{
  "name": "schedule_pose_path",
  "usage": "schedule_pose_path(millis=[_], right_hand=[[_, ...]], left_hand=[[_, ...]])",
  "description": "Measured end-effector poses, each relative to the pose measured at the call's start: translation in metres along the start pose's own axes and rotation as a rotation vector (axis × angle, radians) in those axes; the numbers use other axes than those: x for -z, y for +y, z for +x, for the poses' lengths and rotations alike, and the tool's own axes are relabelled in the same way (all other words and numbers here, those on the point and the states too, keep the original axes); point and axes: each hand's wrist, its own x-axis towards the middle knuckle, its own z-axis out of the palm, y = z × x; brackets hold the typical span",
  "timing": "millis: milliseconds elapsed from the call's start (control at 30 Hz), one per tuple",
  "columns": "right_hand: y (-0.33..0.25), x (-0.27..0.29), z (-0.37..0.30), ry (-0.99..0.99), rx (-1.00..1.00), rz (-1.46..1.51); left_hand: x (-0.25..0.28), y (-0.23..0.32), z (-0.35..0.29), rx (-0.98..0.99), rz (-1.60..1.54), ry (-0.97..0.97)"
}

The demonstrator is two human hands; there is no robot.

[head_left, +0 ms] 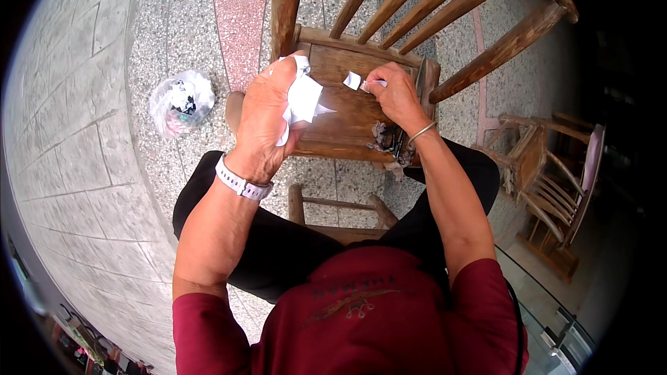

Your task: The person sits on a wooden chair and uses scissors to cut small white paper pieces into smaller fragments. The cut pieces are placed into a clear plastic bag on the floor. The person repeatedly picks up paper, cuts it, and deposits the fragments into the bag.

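Note:
My left hand (267, 107) is closed round a bunch of white paper pieces (304, 99) above the left part of a wooden chair seat (337, 128). Some pieces stick out past the fingers. At the right of the seat, my right hand (397, 95) pinches a small white paper piece (376, 83) between thumb and fingertips. Just left of those fingertips, another white paper square (352, 80) lies on the wood. A crumpled greyish clump (381, 137) with dark thin items beside it rests at the seat's near right corner.
On the speckled floor to the left stands a clear plastic bag (182, 104) holding white and dark scraps. The chair's slatted back (417, 0) rises at the far side. Another wooden chair (538, 173) stands at the right, near a glass edge (549, 319). My knees flank the seat.

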Motion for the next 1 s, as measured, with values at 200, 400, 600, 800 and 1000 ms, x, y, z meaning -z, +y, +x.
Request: schedule_pose_path(millis=[200,400,600,800,1000], right_hand=[[-0.016,-0.034,0.007,0.000,0.082,-0.164],[-0.032,-0.022,0.008,-0.118,-0.377,0.328],[-0.119,0.038,-0.023,-0.066,-0.195,0.793],[-0.162,0.030,-0.033,-0.100,0.215,0.427],[-0.162,0.028,-0.034,-0.087,0.242,0.212]], left_hand=[[-0.012,0.000,-0.003,-0.002,0.015,0.111],[-0.009,0.002,-0.001,0.005,0.081,0.128],[-0.019,0.001,-0.007,0.055,0.177,0.192],[-0.004,-0.028,0.005,0.094,0.105,0.016],[-0.002,-0.030,0.001,0.231,-0.011,0.000]])
